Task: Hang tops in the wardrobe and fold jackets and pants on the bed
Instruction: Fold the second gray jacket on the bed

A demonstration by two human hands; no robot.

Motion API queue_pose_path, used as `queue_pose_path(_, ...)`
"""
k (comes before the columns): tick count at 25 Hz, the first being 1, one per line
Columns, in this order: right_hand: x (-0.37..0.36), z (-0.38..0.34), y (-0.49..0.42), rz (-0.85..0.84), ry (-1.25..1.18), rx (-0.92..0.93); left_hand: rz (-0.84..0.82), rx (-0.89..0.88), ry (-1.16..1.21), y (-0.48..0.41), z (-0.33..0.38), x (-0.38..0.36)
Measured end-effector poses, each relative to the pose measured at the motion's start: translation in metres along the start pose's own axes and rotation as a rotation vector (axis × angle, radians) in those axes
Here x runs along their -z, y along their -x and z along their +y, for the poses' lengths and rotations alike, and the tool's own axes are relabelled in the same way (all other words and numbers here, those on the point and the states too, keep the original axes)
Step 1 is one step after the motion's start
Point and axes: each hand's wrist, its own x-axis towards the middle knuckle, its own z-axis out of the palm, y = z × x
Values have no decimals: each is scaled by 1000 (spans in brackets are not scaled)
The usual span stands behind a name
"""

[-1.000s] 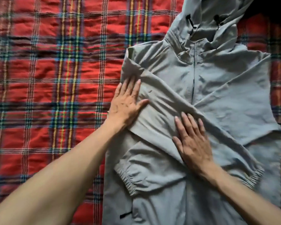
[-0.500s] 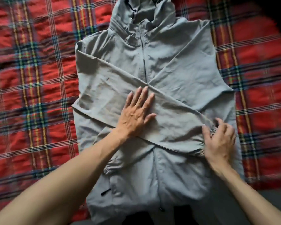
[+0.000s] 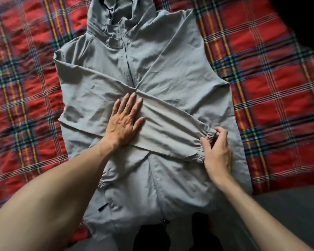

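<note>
Jacket (image 3: 170, 69) lies face up on the bed (image 3: 270, 78), hood (image 3: 123, 8) pointing away, its sleeve (image 3: 170, 127) crossing rightward — left hand (image 3: 124, 120) spread flat on it, right hand (image 3: 217, 153) pinching the cuff (image 3: 209, 134).

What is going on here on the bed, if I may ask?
A person is folding a grey hooded zip-up jacket laid front up on a red plaid blanket. The left hand presses flat on the sleeve folded across the chest, while the right hand pinches that sleeve's elastic cuff. The other sleeve lies folded underneath; the jacket's body is not yet folded.
</note>
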Motion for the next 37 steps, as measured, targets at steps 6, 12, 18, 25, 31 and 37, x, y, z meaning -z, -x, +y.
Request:
queue_pose_path(6, -58, -19, -11, 65, 420, 730, 16, -5, -1, -2, -1, -6)
queue_pose_path(12, -68, -1, -17, 12, 605, 695, -25, -13, 43, -2, 1, -4)
queue_pose_path(18, -96, -108, -78, -7, 555, 917, 183, 310, 126, -14, -77, 26)
queue_pose_path(25, -131, -130, -102, -141, 709, 830, -29, 593, 205, -65, -166, 39)
queue_pose_path(31, -131, -212, -202, -60, 666, 914, 175, 253, 118, -128, -130, 56)
queue_pose_path(37, -170, -205, -238, -68, 703, 982, -107, 421, 113, -197, -88, 44)
